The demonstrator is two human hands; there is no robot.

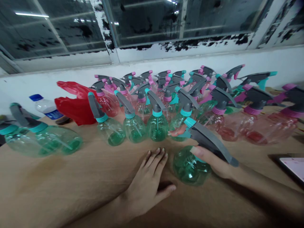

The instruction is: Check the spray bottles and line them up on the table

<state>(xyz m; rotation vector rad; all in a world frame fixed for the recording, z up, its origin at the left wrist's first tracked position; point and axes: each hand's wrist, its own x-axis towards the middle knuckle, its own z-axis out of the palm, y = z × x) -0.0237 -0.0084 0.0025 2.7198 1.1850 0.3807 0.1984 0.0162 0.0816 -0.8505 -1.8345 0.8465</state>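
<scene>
My right hand (215,161) grips a green spray bottle (190,166) by its neck, under the grey trigger head with a teal nozzle; the bottle stands on the brown table (71,177). To its left, my left hand (148,182) lies flat on the table, fingers stretched out, holding nothing, just beside the bottle. A row of green spray bottles (134,126) stands right behind both hands.
Several pink spray bottles (249,126) crowd the right and back. A green bottle (42,141) lies at the left. A red plastic bag (76,107) and a blue-capped water bottle (46,107) sit by the white wall. A phone (293,167) lies at the right edge.
</scene>
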